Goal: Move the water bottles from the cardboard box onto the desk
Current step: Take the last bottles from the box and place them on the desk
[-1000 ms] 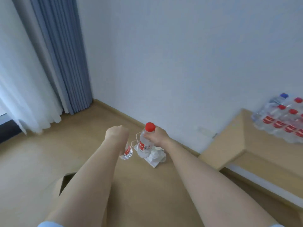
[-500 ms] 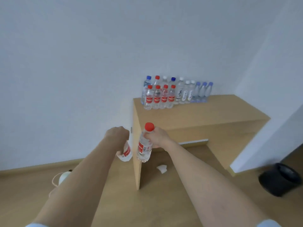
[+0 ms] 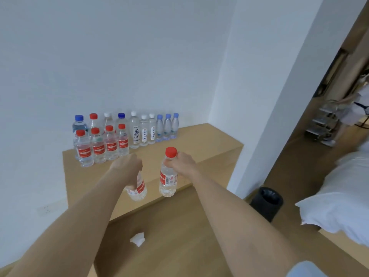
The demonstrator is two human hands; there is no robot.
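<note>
Two red-capped bottles are up in the air over the counter's (image 3: 199,140) front edge: left hand (image 3: 127,165) has fingers wrapped round one bottle (image 3: 138,189), right hand (image 3: 184,163) grips the other bottle (image 3: 168,176) at the neck. A row of bottles (image 3: 123,132) lines the counter's back edge.

Cap of left bottle (image 3: 137,188) hidden inside left hand (image 3: 127,165).

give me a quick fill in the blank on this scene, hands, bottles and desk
1. The right hand grips a bottle with a ____ cap.
2. The left hand holds ____ bottle.
3. The front row of bottles on the desk has ____ red-capped bottles.
4. The black bin stands on the ____.

Missing words: red; one; four; floor
</note>
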